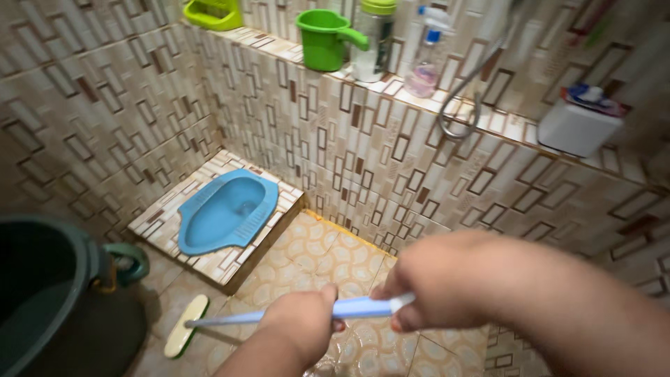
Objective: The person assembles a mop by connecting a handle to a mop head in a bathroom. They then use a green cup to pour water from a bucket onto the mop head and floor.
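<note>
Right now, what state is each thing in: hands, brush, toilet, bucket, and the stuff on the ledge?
Left hand: closed around the brush handle.
Right hand: gripping the handle's near end.
Brush: head down on the floor tiles, handle slanting up to the hands.
Squat toilet: blue, uncovered, set in a raised tiled step.
Bucket: upright, open top; contents unclear.
Green mug: upright on the ledge.
Bottles: upright, capped.
Hose: hanging in a loop.
</note>
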